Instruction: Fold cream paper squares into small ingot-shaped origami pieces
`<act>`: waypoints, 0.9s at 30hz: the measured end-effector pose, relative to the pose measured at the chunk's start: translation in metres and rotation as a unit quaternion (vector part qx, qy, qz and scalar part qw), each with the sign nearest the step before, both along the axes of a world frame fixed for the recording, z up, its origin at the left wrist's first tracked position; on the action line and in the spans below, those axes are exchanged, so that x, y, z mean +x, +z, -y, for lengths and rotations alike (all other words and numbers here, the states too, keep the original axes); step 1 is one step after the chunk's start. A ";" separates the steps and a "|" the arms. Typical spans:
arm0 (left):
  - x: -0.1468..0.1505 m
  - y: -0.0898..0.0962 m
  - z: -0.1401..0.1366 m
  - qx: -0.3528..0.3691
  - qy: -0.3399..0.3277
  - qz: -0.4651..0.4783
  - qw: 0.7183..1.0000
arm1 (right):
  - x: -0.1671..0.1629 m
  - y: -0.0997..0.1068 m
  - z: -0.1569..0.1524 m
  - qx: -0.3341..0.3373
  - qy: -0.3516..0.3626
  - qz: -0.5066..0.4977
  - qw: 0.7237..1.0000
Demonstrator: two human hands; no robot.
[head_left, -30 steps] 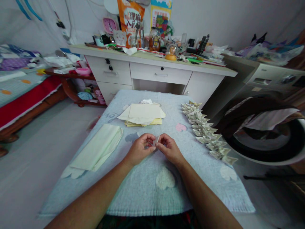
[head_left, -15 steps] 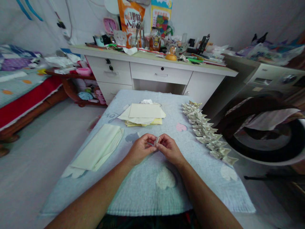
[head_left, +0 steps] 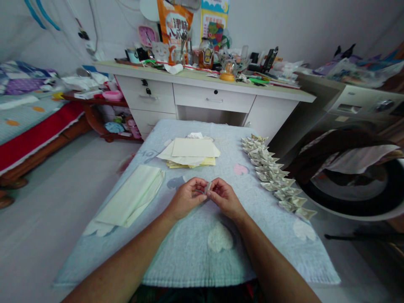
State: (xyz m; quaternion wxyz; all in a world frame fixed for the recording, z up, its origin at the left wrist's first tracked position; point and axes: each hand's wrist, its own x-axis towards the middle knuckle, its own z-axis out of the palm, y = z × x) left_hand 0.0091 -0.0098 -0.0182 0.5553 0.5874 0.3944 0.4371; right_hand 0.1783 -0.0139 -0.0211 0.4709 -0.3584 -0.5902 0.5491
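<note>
Over the middle of the cloth-covered table [head_left: 189,248], my left hand [head_left: 190,195] and my right hand [head_left: 224,197] meet fingertip to fingertip. Between them they pinch a small folded piece of paper [head_left: 208,187], pale and narrow; the fingers cover much of it. Beyond my hands lies a pile of cream and yellow paper sheets [head_left: 193,148]. To the left of my left hand is a long folded stack of pale paper [head_left: 129,195]. Rows of pointed folded-paper pieces [head_left: 273,172] run along the table's right side.
A white desk [head_left: 214,94] crowded with jars, an orange bag [head_left: 174,29] and a pink clock [head_left: 147,36] stands behind the table. On the right is a washing machine [head_left: 356,101] with clothes in its open door. A bed [head_left: 34,126] and a low wooden shelf [head_left: 94,97] are at left.
Both hands keep the same pinch on the folded paper, nearly still. The whole view has shifted very slightly.
</note>
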 end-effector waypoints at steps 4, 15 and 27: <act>-0.001 -0.001 0.000 -0.001 -0.007 0.000 1.000 | 0.000 0.000 0.000 -0.003 -0.003 0.007 1.000; 0.003 0.000 -0.001 0.021 0.011 -0.010 1.000 | -0.001 0.004 0.003 0.062 -0.030 0.041 0.997; 0.003 0.001 -0.001 -0.046 0.066 -0.006 0.997 | 0.000 0.012 0.004 0.197 -0.070 0.167 0.964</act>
